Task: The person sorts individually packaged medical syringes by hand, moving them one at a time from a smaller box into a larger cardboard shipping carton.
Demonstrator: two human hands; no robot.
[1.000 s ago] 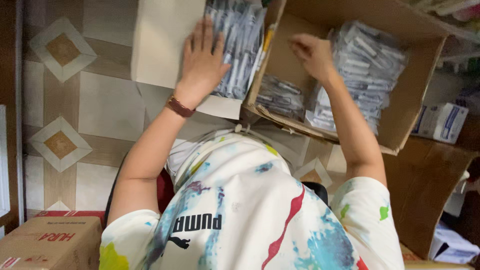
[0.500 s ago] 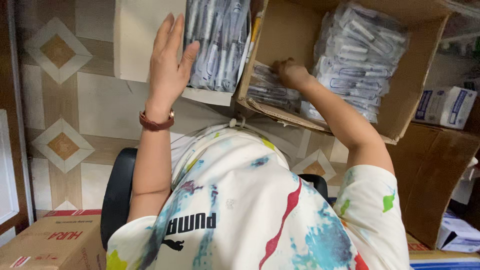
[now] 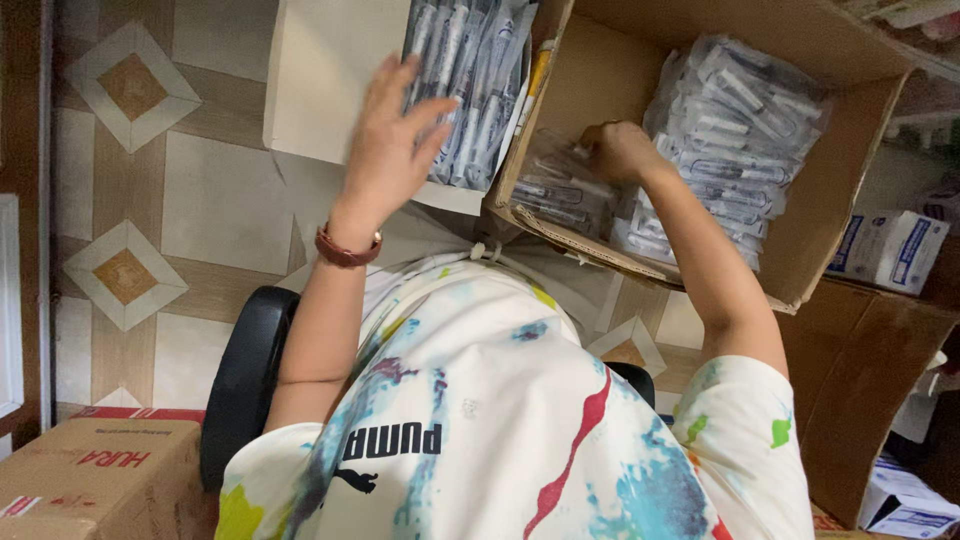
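- The big brown box (image 3: pixel 840 190) is full of packets (image 3: pixel 735 130) in clear plastic bags.
- My right hand (image 3: pixel 620 150) is closed on a small bag (image 3: pixel 555 185) inside it. It looks light, soft, slippery. I would hold its middle.
- My left hand (image 3: pixel 390 150) is open, fingers spread, over the white box (image 3: pixel 320 80) beside it.

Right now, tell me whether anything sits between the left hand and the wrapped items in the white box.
Nothing visible does. The left hand hovers open beside the clear wrapped items standing in the white box, fingertips at their edge. The right hand is apart, inside the brown cardboard box, on a smaller packet pile.
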